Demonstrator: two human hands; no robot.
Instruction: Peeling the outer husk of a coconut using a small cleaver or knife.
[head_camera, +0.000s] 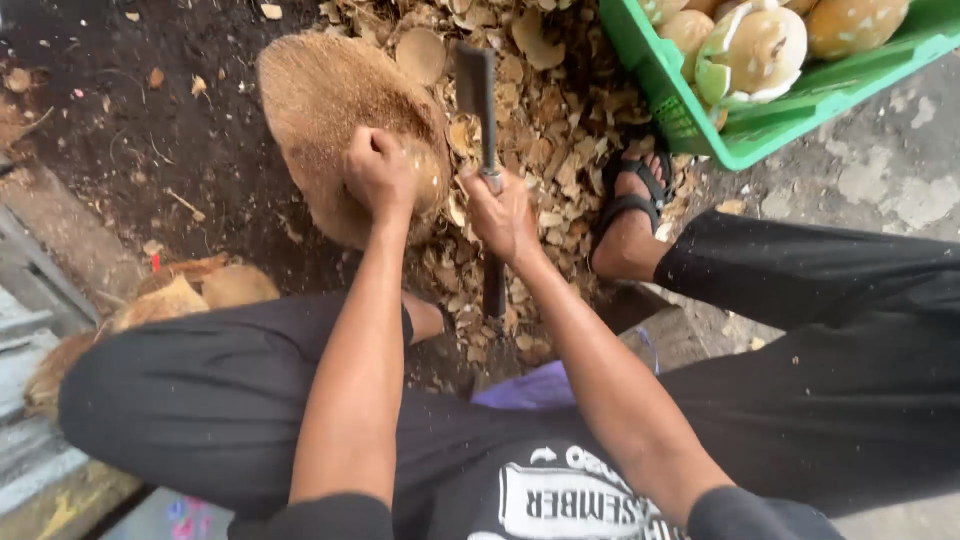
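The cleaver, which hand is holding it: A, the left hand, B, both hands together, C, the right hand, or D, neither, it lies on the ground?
C: the right hand grips the handle of the cleaver, its blade pointing away over the husk chips, while the left hand presses on the coconut.

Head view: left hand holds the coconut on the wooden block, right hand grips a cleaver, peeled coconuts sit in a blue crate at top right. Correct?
Not quite: the crate is green, not blue, as the head view shows. The rest stands: the left hand holds the coconut on the wooden block, the right hand grips the cleaver, and peeled coconuts sit in it.
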